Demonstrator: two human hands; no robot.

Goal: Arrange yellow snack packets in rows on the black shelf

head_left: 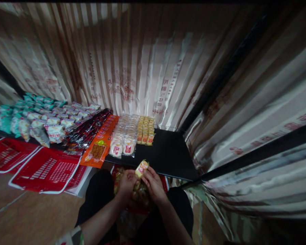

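A small yellow wrapped snack cake (pixel 142 169) with a red-and-white label is pinched between both hands, just in front of the black shelf's near edge. My left hand (pixel 128 182) grips its left end with closed fingers. On its right side, the fingers of my right hand (pixel 153 183) are closed too. Below the hands, between the knees, lies an open bag (pixel 140 199) of more yellow-wrapped pieces, partly hidden by the hands. Matching yellow packs (pixel 146 130) stand in short rows on the shelf (pixel 168 153).
Left of the yellow packs are clear-wrapped white round cakes (pixel 123 136), an orange packet (pixel 99 143), dark packets (pixel 90 129), white-and-purple packs (pixel 54 132) and teal packs (pixel 6 119). Red bags (pixel 46 170) hang at the shelf's front left. Pleated curtains (pixel 132 68) and black frame bars (pixel 219 81) enclose the shelf.
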